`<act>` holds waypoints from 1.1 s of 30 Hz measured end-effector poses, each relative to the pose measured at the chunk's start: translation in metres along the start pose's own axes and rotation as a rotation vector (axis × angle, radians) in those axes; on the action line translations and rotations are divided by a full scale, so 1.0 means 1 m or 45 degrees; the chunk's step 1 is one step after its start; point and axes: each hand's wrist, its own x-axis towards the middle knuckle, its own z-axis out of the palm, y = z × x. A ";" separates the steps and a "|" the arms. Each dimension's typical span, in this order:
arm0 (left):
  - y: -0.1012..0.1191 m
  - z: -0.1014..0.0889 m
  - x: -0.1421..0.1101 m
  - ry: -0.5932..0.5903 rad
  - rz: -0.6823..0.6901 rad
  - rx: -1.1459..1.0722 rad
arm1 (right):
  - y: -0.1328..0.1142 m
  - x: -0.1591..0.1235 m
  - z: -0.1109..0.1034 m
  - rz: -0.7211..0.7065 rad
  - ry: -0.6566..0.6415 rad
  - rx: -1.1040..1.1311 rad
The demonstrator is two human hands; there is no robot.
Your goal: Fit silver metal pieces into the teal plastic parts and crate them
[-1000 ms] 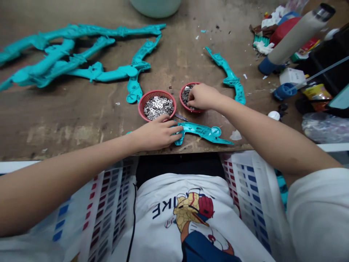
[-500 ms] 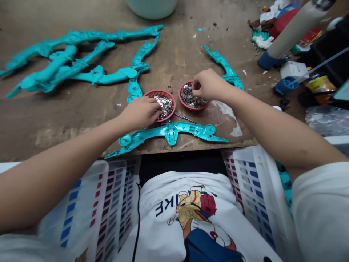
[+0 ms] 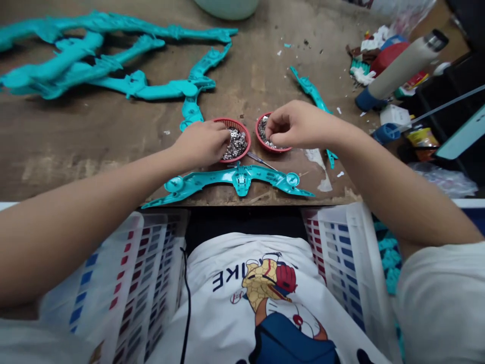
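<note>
My left hand (image 3: 204, 144) is at the left rim of a small red basket (image 3: 248, 144) full of small shiny metal pieces (image 3: 237, 144). Its fingers are curled together, and their tips are hidden. My right hand (image 3: 299, 124) hovers over a second red basket (image 3: 261, 141) of small metal parts, thumb and fingers pinched; anything between them is too small to make out. In front of both baskets a long turquoise plastic piece (image 3: 241, 182) lies along the table edge, its hollow side up. A thin screwdriver-like tool (image 3: 261, 161) rests between it and the baskets.
More turquoise pieces (image 3: 147, 91) are stacked at the left, and another (image 3: 312, 93) lies behind my right hand. A bottle (image 3: 401, 71), a blue cup (image 3: 386, 133) and clutter stand at the right. White plastic crates (image 3: 341, 253) flank my lap below the table edge (image 3: 242, 202).
My left hand has drawn in its fingers and lifted slightly from the metal pieces. The right hand's pinch has come up a little from its basket. The view has shifted slightly.
</note>
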 end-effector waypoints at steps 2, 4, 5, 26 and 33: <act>0.000 0.007 0.002 0.091 0.029 -0.057 | -0.010 -0.010 0.007 -0.020 -0.060 0.032; 0.000 0.011 0.004 0.143 0.044 -0.152 | -0.013 -0.017 0.019 -0.026 -0.098 0.041; 0.000 0.011 0.005 0.161 0.051 -0.203 | -0.012 -0.018 0.024 -0.016 -0.125 0.037; 0.022 -0.005 -0.003 0.069 0.172 -0.102 | 0.027 0.000 0.049 0.331 -0.414 -0.266; 0.023 -0.012 -0.004 -0.013 -0.023 -0.006 | 0.027 0.000 0.052 0.349 -0.448 -0.214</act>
